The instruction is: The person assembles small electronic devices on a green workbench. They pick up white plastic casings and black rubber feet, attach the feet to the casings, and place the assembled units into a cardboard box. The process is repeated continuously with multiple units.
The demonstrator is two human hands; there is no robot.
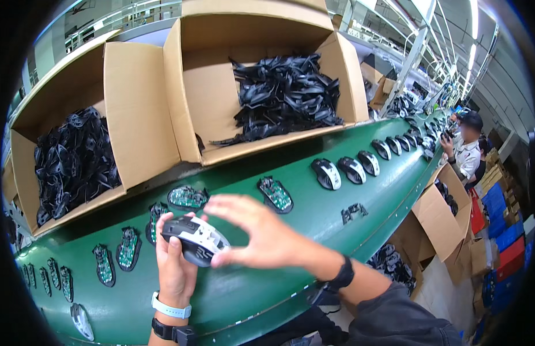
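Observation:
A black-and-white computer mouse [196, 235] is held in my left hand [176, 266], tilted above the green belt, with the thumb on its near side. My right hand [266, 229] arches beside the mouse's right end. Its fingers are stretched out and apart, and the thumb is at the mouse's edge; whether it touches I cannot tell. Behind the hands, mouse bases with green circuit boards lie on the belt: one circuit-board base [188, 197] just beyond the mouse and another circuit-board base [275, 194] farther right.
Cardboard boxes of black plastic parts [287, 95] line the belt's far side. Along the green conveyor belt [253, 297] lie several finished-looking mice [352, 170], more circuit-board bases [129, 249], small black pieces [354, 213] and a white shell [82, 322]. A co-worker [466, 150] stands far right.

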